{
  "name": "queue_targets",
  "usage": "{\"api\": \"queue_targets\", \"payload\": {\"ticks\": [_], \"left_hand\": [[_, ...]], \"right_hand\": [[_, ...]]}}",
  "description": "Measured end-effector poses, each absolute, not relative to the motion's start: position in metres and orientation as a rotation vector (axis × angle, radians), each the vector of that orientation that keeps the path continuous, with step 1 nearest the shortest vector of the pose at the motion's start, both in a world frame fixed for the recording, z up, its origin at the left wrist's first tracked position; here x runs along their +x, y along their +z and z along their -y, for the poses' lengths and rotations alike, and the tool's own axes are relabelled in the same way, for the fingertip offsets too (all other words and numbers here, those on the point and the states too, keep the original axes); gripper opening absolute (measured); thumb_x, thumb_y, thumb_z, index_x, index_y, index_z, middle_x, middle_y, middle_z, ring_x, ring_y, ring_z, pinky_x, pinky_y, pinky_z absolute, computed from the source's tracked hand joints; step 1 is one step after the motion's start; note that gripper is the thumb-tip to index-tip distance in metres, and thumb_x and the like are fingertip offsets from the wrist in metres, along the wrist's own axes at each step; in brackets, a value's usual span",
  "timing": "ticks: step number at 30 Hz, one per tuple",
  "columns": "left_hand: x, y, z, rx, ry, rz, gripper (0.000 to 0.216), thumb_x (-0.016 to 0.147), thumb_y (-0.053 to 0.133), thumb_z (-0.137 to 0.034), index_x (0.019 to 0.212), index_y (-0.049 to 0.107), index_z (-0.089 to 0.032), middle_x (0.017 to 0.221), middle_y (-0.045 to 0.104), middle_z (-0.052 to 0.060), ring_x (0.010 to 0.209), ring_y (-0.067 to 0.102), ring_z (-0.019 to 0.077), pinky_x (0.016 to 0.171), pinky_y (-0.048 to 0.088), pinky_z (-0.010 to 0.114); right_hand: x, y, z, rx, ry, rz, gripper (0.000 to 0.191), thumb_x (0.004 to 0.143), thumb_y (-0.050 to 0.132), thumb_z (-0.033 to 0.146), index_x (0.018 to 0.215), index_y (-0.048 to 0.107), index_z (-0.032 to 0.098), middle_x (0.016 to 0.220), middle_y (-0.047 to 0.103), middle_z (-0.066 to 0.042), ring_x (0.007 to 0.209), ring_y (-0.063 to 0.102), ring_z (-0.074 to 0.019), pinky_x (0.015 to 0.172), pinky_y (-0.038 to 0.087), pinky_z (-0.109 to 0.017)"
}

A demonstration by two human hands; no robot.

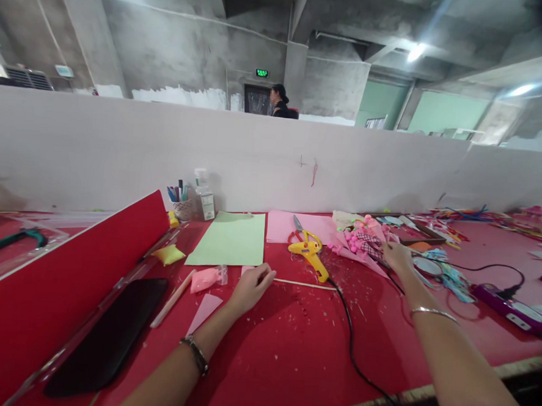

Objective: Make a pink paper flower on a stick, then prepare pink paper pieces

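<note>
Fingers on L hand [250, 287] are loosely curled, tips down on the surface [289, 357], gripping nothing. Thin wooden stick [300, 284] lies just beside the tips, pink packet [207, 279] to the left. R hand [397, 256] sits at the edge of the pink bouquet [364, 244] w/ its back toward me, so I can't tell if those fingers pinch the wrap or only touch it. Bouquet lies on its side, just right of the yellow glue gun [311, 254] and scissors [298, 228].

My read: wrap looks like thin paper, so light hold near the rim, no squeeze. Keep the wrist off the black cord [351, 336] running btw both arms. Glue gun tip is prob hot, so give it room.

Surface is red, dotted w/ pale crumbs, w/ a green sheet [229, 240] and pink sheet [281, 225] at the back. White partition [255, 159] stands behind it, bare concrete room beyond, one person [281, 102] far off.
</note>
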State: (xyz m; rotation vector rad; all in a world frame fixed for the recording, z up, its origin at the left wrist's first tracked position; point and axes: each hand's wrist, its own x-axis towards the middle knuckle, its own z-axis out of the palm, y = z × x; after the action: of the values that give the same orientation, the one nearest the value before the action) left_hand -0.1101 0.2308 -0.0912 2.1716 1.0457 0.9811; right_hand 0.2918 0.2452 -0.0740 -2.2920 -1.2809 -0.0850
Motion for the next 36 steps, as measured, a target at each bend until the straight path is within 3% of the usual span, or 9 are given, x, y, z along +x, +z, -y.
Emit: {"api": "queue_targets", "payload": {"ticks": [4, 8, 14, 20, 23, 27, 30, 34, 36], "left_hand": [[-0.11, -0.091, -0.23, 2.209, 0.951, -1.046, 0.027, 0.082, 0.035, -0.036, 0.063, 0.04, -0.017, 0.054, 0.037, -0.005, 0.052, 0.036, 0.0094, 0.051, 0.024, 0.021], [-0.11, -0.091, -0.231, 2.23, 0.939, -1.052, 0.028, 0.083, 0.034, -0.036, 0.063, 0.04, -0.017, 0.054, 0.038, -0.005, 0.052, 0.037, 0.0095, 0.051, 0.026, 0.021], [-0.111, -0.09, -0.229, 2.229, 0.937, -1.064, 0.029, 0.083, 0.034, -0.038, 0.062, 0.04, -0.018, 0.053, 0.037, -0.005, 0.051, 0.037, 0.0098, 0.051, 0.026, 0.02], [-0.112, -0.09, -0.23, 2.208, 0.947, -1.076, 0.026, 0.08, 0.039, -0.037, 0.064, 0.044, -0.017, 0.053, 0.04, -0.005, 0.05, 0.037, 0.0096, 0.049, 0.027, 0.02], [-0.112, -0.092, -0.232, 2.175, 0.943, -1.062, 0.023, 0.078, 0.043, -0.036, 0.066, 0.047, -0.017, 0.053, 0.045, -0.004, 0.05, 0.04, 0.0095, 0.048, 0.028, 0.019], [-0.112, -0.095, -0.233, 2.092, 0.895, -1.046, 0.02, 0.078, 0.044, -0.033, 0.069, 0.049, -0.017, 0.051, 0.048, -0.005, 0.043, 0.04, 0.008, 0.045, 0.029, 0.019], [-0.111, -0.095, -0.233, 2.096, 0.911, -1.04, 0.017, 0.077, 0.045, -0.031, 0.072, 0.051, -0.016, 0.056, 0.05, -0.004, 0.045, 0.043, 0.0079, 0.047, 0.032, 0.018], [-0.111, -0.092, -0.232, 2.198, 0.966, -1.059, 0.012, 0.075, 0.048, -0.026, 0.079, 0.055, -0.017, 0.069, 0.057, 0.0, 0.061, 0.05, 0.0116, 0.056, 0.036, 0.019], [-0.111, -0.09, -0.231, 2.224, 0.956, -1.053, 0.013, 0.075, 0.047, -0.025, 0.08, 0.057, -0.018, 0.072, 0.059, 0.001, 0.064, 0.051, 0.0127, 0.059, 0.036, 0.02]], "right_hand": [[0.296, -0.065, -0.249, -2.333, -0.156, 1.237, 0.038, 0.081, 0.032, 0.029, 0.091, 0.063, 0.009, 0.088, 0.061, -0.018, 0.08, 0.057, -0.0263, 0.064, 0.037, -0.032], [0.301, -0.055, -0.254, -2.353, -0.181, 1.174, 0.041, 0.082, 0.028, 0.026, 0.09, 0.063, 0.007, 0.092, 0.061, -0.019, 0.087, 0.056, -0.027, 0.068, 0.038, -0.032], [0.306, -0.055, -0.258, -2.33, -0.087, 1.131, 0.036, 0.078, 0.034, 0.026, 0.079, 0.067, 0.011, 0.078, 0.064, -0.014, 0.079, 0.059, -0.025, 0.065, 0.04, -0.03], [0.31, -0.06, -0.258, -2.228, -0.119, 0.978, 0.031, 0.072, 0.042, 0.029, 0.08, 0.064, 0.009, 0.076, 0.062, -0.017, 0.078, 0.058, -0.0284, 0.065, 0.04, -0.034], [0.31, -0.054, -0.254, -2.124, -0.187, 0.834, 0.034, 0.07, 0.043, 0.029, 0.089, 0.059, 0.006, 0.077, 0.06, -0.019, 0.076, 0.056, -0.0294, 0.064, 0.04, -0.037], [0.296, -0.037, -0.247, -1.9, -0.317, 0.734, 0.041, 0.076, 0.029, 0.026, 0.107, 0.046, 0.005, 0.091, 0.056, -0.019, 0.084, 0.052, -0.0273, 0.072, 0.038, -0.041], [0.267, -0.033, -0.235, -1.73, -0.287, 0.943, 0.037, 0.077, 0.029, 0.029, 0.1, 0.051, 0.011, 0.093, 0.056, -0.012, 0.085, 0.052, -0.0227, 0.075, 0.039, -0.036], [0.208, -0.055, -0.217, -1.578, 0.004, 1.448, 0.025, 0.07, 0.048, 0.038, 0.079, 0.06, 0.018, 0.075, 0.061, -0.003, 0.068, 0.055, -0.0169, 0.064, 0.044, -0.028], [0.178, -0.072, -0.212, -1.517, 0.172, 1.667, 0.029, 0.068, 0.053, 0.036, 0.09, 0.059, 0.018, 0.077, 0.06, -0.002, 0.07, 0.056, -0.0164, 0.066, 0.045, -0.028]]}}
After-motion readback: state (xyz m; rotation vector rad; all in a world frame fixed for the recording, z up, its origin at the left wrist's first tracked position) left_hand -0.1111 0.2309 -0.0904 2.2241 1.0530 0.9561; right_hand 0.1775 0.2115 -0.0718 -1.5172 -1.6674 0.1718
